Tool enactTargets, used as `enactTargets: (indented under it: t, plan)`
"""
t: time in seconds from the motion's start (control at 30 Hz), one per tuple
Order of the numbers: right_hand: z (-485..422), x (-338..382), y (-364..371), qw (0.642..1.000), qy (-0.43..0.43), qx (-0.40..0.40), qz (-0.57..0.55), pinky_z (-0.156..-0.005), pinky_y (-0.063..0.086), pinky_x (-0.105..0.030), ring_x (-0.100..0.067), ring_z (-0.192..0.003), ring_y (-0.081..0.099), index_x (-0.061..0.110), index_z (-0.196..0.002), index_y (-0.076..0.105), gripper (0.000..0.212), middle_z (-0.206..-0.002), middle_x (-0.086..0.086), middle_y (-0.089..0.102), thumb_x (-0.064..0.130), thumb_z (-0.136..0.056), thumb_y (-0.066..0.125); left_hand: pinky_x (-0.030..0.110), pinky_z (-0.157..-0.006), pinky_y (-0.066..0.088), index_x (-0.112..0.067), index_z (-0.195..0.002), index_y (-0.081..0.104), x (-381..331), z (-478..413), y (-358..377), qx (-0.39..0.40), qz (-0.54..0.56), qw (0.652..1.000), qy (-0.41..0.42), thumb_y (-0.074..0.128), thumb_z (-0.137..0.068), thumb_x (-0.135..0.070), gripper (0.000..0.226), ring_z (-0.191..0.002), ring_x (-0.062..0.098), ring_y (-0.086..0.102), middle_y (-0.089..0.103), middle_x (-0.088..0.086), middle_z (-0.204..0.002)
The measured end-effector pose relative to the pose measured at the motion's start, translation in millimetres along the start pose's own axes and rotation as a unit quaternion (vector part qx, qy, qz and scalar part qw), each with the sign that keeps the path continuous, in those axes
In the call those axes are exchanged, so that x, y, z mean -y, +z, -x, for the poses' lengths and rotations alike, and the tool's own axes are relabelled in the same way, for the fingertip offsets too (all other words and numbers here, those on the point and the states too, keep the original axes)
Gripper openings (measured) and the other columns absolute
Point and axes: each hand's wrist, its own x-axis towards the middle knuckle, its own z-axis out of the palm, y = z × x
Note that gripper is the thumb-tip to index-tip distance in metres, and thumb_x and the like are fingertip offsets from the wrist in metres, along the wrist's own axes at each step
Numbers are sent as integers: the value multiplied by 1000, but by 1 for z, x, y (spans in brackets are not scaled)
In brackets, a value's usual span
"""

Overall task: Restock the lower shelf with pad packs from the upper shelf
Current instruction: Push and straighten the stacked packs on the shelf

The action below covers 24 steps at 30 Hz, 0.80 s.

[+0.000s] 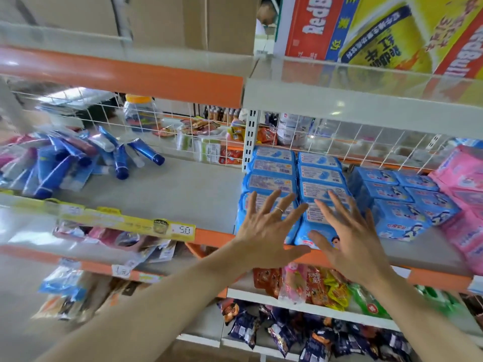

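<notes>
Bare forearms reached up from the bottom edge, nearest the lens. The left hand (264, 231) and right hand (350, 236) were both open, with fingers straight and fanned wide and nothing gripped. They were spread over the front of the light-blue pad packs (271, 168); whether the fingertips actually touched the wrappers was hard to judge, perhaps just grazing them.

Around them stood shop shelving: a flat, matt grey shelf (183, 194) with an orange front lip, backed by a white wire grid (183, 126) through which the next aisle showed. On the deck above sat a plain brown cardboard box (183, 19) and glossy red-and-yellow drink cartons (392, 35).

The pad packs lay in two neat columns running from the grid to the lip, soft, pillowy plastic wrappers with barcode labels. Just beside them on the right were darker blue packs (402, 199), then pink packs (462, 178) at the edge. At the far left lay a loose heap of shiny blue tubes (78, 158).

Below hung crinkled snack bags (321, 286). A yellow price strip (180, 229) was fixed to the lip. A thin ring (279, 209) circled one left finger.
</notes>
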Motion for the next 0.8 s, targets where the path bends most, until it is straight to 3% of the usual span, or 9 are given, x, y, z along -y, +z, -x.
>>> enactTargets:
  t: [0.37, 0.7, 0.8]
  plan:
    - [11, -15, -20, 999, 6, -18, -50, -119, 1, -56, -21, -152, -7, 40, -155, 11, 84, -163, 13, -6, 82, -81, 9, 68, -115, -9, -34, -157, -3, -42, 9, -16, 18, -19, 998, -64, 36, -89, -77, 90, -152, 29, -16, -10, -3, -167]
    - [61, -122, -58, 999, 18, -20, -32, -117, 4, -64, -29, -152, 1, 39, -154, 21, 85, -164, 7, 3, 80, -80, 16, 67, -115, -12, -32, -157, -6, -156, -31, -5, 24, -42, 993, -112, 32, -88, -79, 92, -149, 29, -27, -23, -3, -164]
    - [74, -159, -64, 999, 28, -3, -36, -117, 11, -65, -30, -152, -3, 42, -154, 17, 88, -165, 9, -4, 84, -78, 12, 67, -114, -12, -32, -158, -2, -189, -42, 1, 23, -39, 991, -124, 31, -87, -80, 91, -148, 29, -28, -22, -3, -164]
